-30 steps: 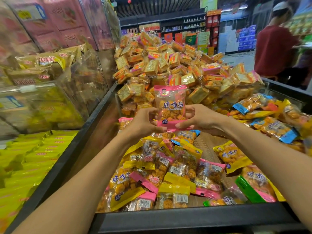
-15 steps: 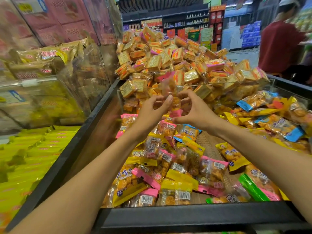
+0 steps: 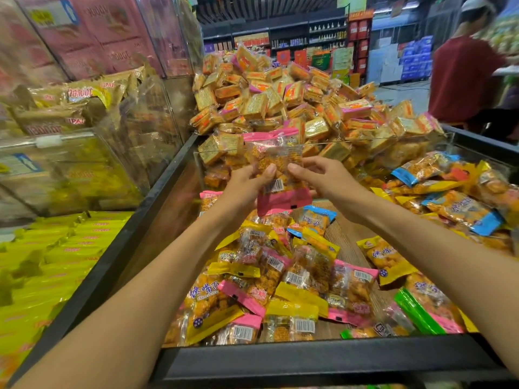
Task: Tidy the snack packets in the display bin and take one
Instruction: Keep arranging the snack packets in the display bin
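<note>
Black-rimmed display bin (image 3: 309, 357) with wood-grain floor (image 3: 345, 240). Small clear snack packets with pink, yellow, blue and green ends (image 3: 280, 276) lie scattered across it. Behind a clear divider (image 3: 393, 144), golden square biscuit packs (image 3: 280, 102) are heaped high.

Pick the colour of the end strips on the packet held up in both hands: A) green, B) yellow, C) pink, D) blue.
C: the packet pinched between the left hand and the right hand has pink strips at top and bottom, with a barcode facing the camera.
</note>
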Motion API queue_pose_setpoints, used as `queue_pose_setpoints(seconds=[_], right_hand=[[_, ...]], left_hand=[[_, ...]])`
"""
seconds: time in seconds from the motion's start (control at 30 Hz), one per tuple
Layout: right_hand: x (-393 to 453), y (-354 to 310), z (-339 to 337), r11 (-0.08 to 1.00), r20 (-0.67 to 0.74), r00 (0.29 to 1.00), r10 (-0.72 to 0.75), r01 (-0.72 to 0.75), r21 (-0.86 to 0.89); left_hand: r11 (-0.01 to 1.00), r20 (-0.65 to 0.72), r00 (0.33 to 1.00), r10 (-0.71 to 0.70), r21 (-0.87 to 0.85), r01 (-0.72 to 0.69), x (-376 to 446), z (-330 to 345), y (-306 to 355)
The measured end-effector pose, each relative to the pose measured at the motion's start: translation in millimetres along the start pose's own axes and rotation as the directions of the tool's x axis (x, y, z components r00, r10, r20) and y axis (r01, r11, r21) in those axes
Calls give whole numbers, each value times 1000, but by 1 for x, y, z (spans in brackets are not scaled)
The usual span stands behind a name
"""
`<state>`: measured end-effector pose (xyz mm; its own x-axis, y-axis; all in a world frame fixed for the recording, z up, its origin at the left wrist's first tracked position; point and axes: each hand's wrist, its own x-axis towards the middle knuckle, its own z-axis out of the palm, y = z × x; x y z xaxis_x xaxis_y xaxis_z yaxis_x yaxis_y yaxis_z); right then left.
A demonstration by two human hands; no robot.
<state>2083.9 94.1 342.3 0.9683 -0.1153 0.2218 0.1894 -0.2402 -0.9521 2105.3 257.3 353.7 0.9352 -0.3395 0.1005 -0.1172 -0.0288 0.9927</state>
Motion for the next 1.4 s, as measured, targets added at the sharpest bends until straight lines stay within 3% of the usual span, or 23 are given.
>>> queue_pose_setpoints(seconds=[0.27,0.47,0.6,0.73,0.83,0.93,1.03,1.23,1.4], right_hand=[[-8,-2,2,997,-12,1000,-22,23,68],[-1,3,0,997,25,997,77,-77,-14],[-2,0,-7,993,8,999,49,-48,-106],[-2,1,-26,963,-127,992,8,-41,-265],[-7,-1,-41,951,-167,986,22,-72,-301],[-19,-12,-57,940,-146,989,-24,-27,-340],[-36,-16,-81,843,-78,994,-76,22,-538],[-69,6,-141,646,13,998,64,-31,-763],[-91,16,-174,606,-11,999,53,-41,-795]], left_hand=[[975,-72,988,134,190,-119,1,-3,-4],[957,-79,979,191,238,-167,-1,-3,-13],[950,-100,976,195,265,-163,-5,2,-14],[959,-95,993,75,279,-45,-14,11,-22],[897,-14,999,-29,441,32,-22,23,-44],[772,51,993,-104,634,49,-29,34,-65],[698,27,982,-187,707,114,-33,42,-70],[661,34,978,-205,742,113,-35,48,-69],[610,-27,972,-234,774,169,-36,44,-70]])
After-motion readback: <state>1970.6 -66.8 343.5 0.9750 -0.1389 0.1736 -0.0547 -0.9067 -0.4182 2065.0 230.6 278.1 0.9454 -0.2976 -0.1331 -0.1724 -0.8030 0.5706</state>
